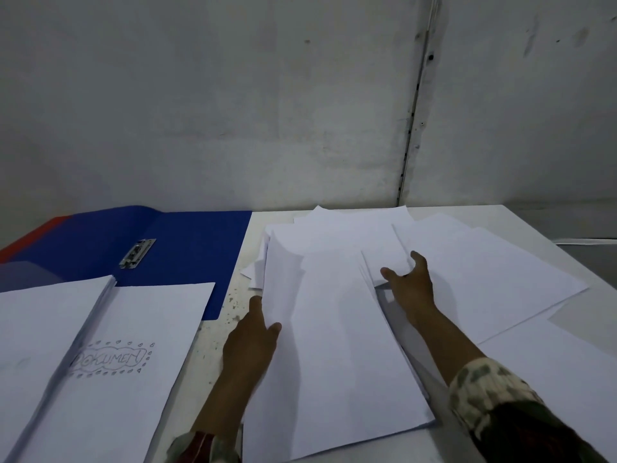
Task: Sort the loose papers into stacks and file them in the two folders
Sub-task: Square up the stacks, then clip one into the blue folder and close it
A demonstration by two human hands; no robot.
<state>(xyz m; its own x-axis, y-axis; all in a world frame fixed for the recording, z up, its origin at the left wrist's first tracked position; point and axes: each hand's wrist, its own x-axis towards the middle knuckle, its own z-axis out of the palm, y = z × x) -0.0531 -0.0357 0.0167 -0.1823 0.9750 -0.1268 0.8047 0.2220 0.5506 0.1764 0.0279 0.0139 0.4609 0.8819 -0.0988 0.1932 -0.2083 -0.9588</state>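
The pile of loose papers [334, 312] covers the middle and right of the white table [521, 217], its topmost large sheet [340, 355] lying with its long axis running near to far, tipped slightly leftward at the far end; farther sheets fan out at differing angles toward the right, too overlapped to count. The left hand [250, 339] grips that sheet's left edge, thumb on top and fingers tucked beneath. The right hand [409, 284] reaches over the pile with thumb and fingers spread apart, pressing on a smaller sheet [384, 259]; whether it pinches the sheet cannot be told. At the left lies one open blue folder [187, 242], its metal clip [137, 252] pointing far-right, with a red edge [30, 237] showing beyond it. Two sorted stacks sit nearer: a plain one [36, 345] and one [133, 345] lettered "DOKUMEN", both lengthwise near to far.
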